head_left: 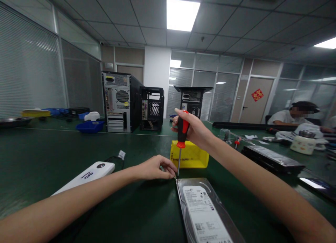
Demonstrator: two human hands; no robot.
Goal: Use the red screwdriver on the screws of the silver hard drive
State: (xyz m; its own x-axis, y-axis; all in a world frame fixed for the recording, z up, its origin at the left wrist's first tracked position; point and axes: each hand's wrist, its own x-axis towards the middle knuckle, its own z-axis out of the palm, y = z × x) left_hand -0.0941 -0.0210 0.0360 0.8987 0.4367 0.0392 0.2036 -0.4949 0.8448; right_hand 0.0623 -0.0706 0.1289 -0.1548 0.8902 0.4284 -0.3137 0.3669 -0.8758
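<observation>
A silver hard drive (207, 215) with a white label lies on the green table (126, 145) near its front edge. My right hand (190, 126) is wrapped round the red and black handle of a screwdriver (183, 131), held upright. Its tip meets the far left corner of the drive. Beside that corner is my left hand (160, 168), fingers pressed together near the tip; whatever they may pinch is too small to make out. Just behind the drive stands a yellow bin (194, 155).
Computer cases (122, 103) stand at the back. On the left are a white device marked 18 (88, 176) and a blue tray (90, 126). Another drive (273, 157), a jar (303, 143) and a phone (319, 185) lie right. A person (291, 113) sits at the far right.
</observation>
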